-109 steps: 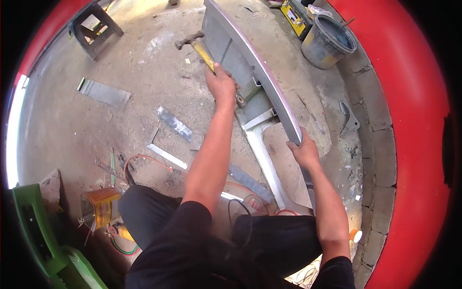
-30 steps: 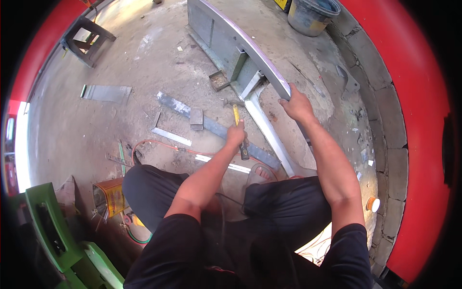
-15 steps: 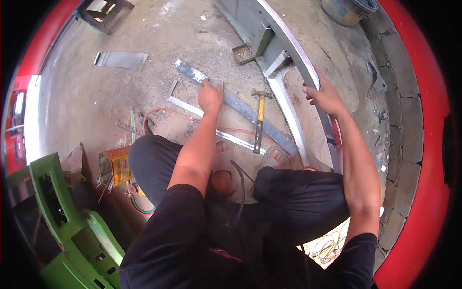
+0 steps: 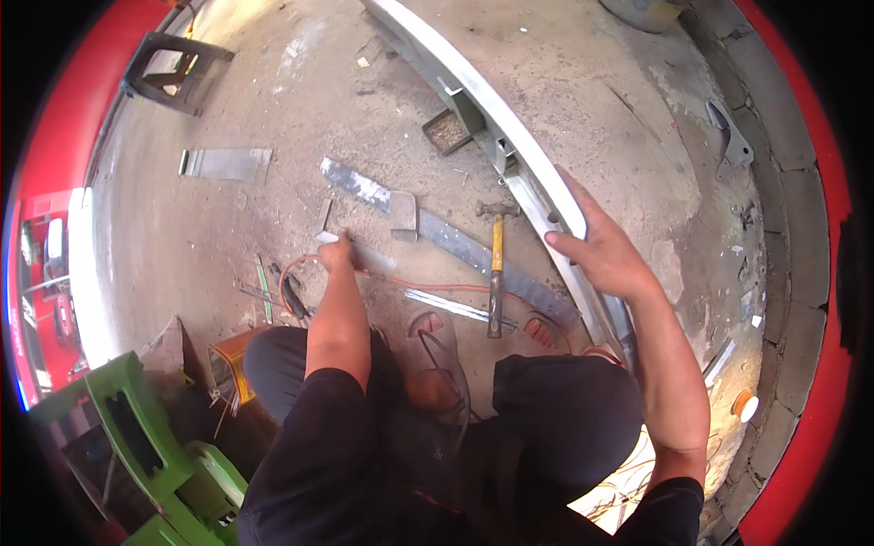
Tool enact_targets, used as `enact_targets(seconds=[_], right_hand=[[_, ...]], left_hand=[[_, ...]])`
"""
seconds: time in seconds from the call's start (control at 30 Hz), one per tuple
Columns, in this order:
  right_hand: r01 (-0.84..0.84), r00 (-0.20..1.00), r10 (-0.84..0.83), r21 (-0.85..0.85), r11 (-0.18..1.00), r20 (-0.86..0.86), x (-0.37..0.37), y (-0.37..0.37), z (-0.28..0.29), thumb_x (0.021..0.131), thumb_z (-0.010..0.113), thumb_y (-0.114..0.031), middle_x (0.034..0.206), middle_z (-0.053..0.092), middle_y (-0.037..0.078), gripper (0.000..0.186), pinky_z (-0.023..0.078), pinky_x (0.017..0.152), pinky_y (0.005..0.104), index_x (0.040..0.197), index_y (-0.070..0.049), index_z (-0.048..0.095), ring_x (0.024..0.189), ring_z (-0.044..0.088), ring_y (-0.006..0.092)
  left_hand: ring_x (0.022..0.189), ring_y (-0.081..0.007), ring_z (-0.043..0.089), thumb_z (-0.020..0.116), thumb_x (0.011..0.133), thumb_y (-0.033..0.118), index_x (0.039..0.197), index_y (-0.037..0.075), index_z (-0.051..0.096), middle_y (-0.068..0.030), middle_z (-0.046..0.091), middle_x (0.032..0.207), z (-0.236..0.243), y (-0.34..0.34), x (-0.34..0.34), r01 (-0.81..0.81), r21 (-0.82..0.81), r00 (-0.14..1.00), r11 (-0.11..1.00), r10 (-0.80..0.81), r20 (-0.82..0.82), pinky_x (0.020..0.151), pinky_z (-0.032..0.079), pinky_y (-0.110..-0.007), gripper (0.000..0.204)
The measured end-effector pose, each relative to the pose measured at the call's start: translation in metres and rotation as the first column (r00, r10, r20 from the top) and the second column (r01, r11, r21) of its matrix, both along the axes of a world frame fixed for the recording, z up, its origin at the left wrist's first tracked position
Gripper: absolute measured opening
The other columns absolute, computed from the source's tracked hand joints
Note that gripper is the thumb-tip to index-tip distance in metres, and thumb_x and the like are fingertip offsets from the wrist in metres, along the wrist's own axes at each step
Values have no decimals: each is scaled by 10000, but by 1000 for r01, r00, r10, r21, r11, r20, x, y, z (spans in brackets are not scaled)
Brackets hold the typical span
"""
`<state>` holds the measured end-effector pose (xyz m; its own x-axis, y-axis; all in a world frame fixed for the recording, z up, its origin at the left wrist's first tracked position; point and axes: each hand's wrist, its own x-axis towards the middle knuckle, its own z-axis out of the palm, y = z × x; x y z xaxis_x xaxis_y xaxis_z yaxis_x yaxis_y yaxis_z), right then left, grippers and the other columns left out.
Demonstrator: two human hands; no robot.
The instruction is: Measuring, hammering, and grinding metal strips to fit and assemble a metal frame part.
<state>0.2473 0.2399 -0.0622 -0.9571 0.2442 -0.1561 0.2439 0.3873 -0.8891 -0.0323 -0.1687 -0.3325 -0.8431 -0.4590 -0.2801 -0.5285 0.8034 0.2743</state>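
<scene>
My left hand (image 4: pixel 335 247) is closed on an L-shaped metal piece (image 4: pixel 381 264) low over the floor. My right hand (image 4: pixel 592 250) grips the edge of a long curved metal panel (image 4: pixel 492 100), which stands tilted at my right and has brackets along its inner side. A yellow-handled hammer (image 4: pixel 496 255) lies between my hands, on or against a long grey flat strip (image 4: pixel 455 246). A small grey block or plate (image 4: pixel 403 209) lies on that strip. A shallow metal box (image 4: pixel 446 132) rests beside the panel's inner side.
A dark stool (image 4: pixel 168 68), a sheet-metal piece (image 4: pixel 228 162), a bucket (image 4: pixel 642 9) and a metal bracket (image 4: pixel 733 141) are around me. Green plastic parts (image 4: pixel 123 419), a yellow tin (image 4: pixel 232 369) and an orange hose (image 4: pixel 428 285) lie near my knees. A block edge (image 4: pixel 787 273) runs along the right.
My left hand let go of the hammer, which now lies down, and has moved left from the grey block onto the L-shaped piece. My right hand and the panel have shifted toward me.
</scene>
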Motion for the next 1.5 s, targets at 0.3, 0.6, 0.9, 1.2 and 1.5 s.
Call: enact_targets(seconds=[0.3, 0.6, 0.9, 1.2, 1.5], right_hand=[[118, 978, -107, -50, 992, 178, -3, -37, 10, 949, 581, -418, 1467, 426, 277, 770, 349, 1124, 407, 1527, -8, 278, 1363, 425, 390], [105, 977, -105, 6, 994, 188, 0, -49, 2, 970, 509, -515, 1413, 467, 288, 807, 390, 1085, 453, 1515, 31, 272, 1304, 477, 406], [90, 989, -90, 6, 996, 114, -2, -50, 1, 948, 572, -478, 1426, 453, 308, 818, 369, 1115, 421, 1474, 90, 308, 1331, 458, 404], [25, 995, -24, -10, 1000, 102, -2, -41, -4, 839, 715, -409, 1406, 483, 302, 911, 388, 1106, 397, 1479, 89, 302, 1311, 490, 382], [57, 998, -56, -21, 998, 32, -4, -40, -9, 814, 749, -393, 1232, 612, 290, 751, 476, 990, 420, 1312, 104, 487, 1169, 598, 387]], left_hand=[[485, -152, 458, 707, 812, 138, 831, 55, 631, -33, 543, 698, 31, 4, -17, -379, 614, 912, 692, 391, 122, 426, 348, -293, 114], [700, -151, 631, 639, 971, 193, 1088, 8, 616, -61, 637, 856, 296, 121, -49, 572, 783, 724, 243, 299, -621, 636, 520, -278, 220], [730, -150, 642, 724, 895, 124, 1114, -54, 696, -111, 709, 939, 345, 233, 69, 881, 348, 469, 320, -495, -732, 672, 492, -259, 283], [806, -133, 632, 721, 883, 110, 1053, -36, 736, -99, 725, 872, 301, 269, 66, 944, 198, 329, 265, -692, -642, 729, 487, -284, 225], [857, -146, 658, 737, 883, 135, 1055, -10, 746, -98, 738, 913, 299, 270, 62, 961, 170, 276, 218, -712, -645, 794, 503, -288, 225]])
